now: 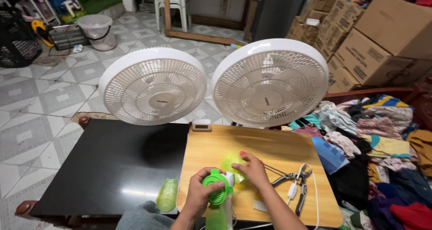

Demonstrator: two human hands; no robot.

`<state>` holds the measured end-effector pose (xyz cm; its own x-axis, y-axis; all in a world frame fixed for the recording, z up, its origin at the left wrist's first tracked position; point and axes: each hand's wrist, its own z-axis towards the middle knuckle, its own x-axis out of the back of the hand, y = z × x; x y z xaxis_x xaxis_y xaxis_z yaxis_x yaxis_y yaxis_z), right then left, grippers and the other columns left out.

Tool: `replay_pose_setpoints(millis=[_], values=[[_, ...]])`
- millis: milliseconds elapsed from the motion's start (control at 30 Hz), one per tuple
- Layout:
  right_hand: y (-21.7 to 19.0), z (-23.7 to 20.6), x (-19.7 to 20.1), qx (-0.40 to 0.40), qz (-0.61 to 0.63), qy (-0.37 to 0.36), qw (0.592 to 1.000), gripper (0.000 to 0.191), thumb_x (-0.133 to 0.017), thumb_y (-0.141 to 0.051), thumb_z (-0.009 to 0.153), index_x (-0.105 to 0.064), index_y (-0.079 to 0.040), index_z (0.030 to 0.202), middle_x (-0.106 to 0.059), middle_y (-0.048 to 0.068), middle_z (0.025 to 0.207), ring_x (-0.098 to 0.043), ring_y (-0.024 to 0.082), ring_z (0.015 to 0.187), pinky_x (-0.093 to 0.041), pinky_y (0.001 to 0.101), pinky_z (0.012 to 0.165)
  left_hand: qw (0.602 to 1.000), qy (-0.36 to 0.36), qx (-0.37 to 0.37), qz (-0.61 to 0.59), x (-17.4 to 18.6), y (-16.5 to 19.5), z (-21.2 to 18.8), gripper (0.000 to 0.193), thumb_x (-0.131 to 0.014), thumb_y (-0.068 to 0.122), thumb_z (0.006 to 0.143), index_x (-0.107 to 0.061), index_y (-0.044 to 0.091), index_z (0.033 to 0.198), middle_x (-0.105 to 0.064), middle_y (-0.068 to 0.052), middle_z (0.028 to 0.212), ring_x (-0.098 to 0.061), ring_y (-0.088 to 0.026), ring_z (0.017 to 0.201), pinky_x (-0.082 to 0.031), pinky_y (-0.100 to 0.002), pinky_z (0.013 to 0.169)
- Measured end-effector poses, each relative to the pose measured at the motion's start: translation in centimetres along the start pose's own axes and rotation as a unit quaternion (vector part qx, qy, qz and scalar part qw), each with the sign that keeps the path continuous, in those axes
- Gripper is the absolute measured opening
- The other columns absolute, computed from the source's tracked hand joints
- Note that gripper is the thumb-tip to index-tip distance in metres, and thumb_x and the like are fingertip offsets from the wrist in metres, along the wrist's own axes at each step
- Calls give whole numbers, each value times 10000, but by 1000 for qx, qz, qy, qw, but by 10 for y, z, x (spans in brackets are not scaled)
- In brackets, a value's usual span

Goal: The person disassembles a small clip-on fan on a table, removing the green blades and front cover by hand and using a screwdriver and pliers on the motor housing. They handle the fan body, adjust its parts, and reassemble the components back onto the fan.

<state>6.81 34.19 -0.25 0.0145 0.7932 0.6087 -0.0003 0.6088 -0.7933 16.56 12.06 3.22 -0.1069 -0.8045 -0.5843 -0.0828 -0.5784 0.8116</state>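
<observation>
Presently, head view, single frame, contents as follows.

Item: small green handheld fan (pixel 217 189), round grille facing up, over the near edge of the wooden board (pixel 211 144). Left hand (pixel 198 195) is wrapped around its grille and body, fingers curled in a firm grasp. Right hand (pixel 252 169) rests fingertips on a translucent green blade piece (pixel 231 160) that looks blurred, just beyond the fan; whether it pinches or merely presses cannot be told.

Item: pliers (pixel 294 180) and a white cord with inline switch (pixel 293 190), lying just right of the right hand.

Item: loose green shell part (pixel 167 195) on the black table (pixel 112 162), near the left wrist.

Item: two large white fans (pixel 153 87) (pixel 270 83), upright behind the board; small white device (pixel 201 124) between them.

Item: heap of clothes (pixel 378 144) at right; cardboard boxes (pixel 373 41) beyond.

Risk, as judged: the thin blade piece could crack under fingertip pressure; the cord lies close enough to snag the right wrist; the shell part sits near the table edge and could be knocked off.
</observation>
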Motion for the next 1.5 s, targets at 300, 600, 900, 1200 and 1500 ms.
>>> replay_pose_setpoints(millis=[300,600,900,1200,1500], values=[[12,-79,-2,66,354,-135,923,628,-759,-203,834,-585,-51,1418,-622,79,1099,-630,171,1045,-546,299,901,999,38,-18,24,-14,8,-2,359,-841,15,733,-697,-3,1061,-762,-101,1039,-718,-167,895,-607,-319,804],[2,-126,-35,47,359,-127,924,708,-682,-128,823,-414,-133,1478,-605,60,1227,-634,160,1033,-572,301,810,992,67,-53,91,-68,20,-1,377,-795,106,835,-667,12,1178,-734,-78,1089,-683,-159,994,-561,-307,890],[-8,-97,42,193,333,-35,922,518,-622,-76,933,-501,-20,1434,-614,101,1392,-629,187,1106,-564,338,866,816,23,-169,552,-34,24,70,415,-571,113,952,-617,116,1364,-653,-122,1303,-616,-329,1218,-487,-410,1053],[30,-67,57,-99,406,-41,907,615,-647,-42,862,-426,-114,1431,-748,160,907,-736,260,659,-633,409,595,598,-192,-158,762,-12,-41,109,667,-536,47,858,-493,227,1498,-459,-65,1516,-377,-398,1382,-323,-628,1054],[12,-32,33,-117,307,-132,935,885,-687,73,788,-306,-175,1548,-707,113,955,-675,278,629,-576,398,518,672,-35,-19,739,-14,3,94,297,-600,257,920,-696,170,1187,-664,-93,1169,-626,-318,1150,-475,-490,1024]])
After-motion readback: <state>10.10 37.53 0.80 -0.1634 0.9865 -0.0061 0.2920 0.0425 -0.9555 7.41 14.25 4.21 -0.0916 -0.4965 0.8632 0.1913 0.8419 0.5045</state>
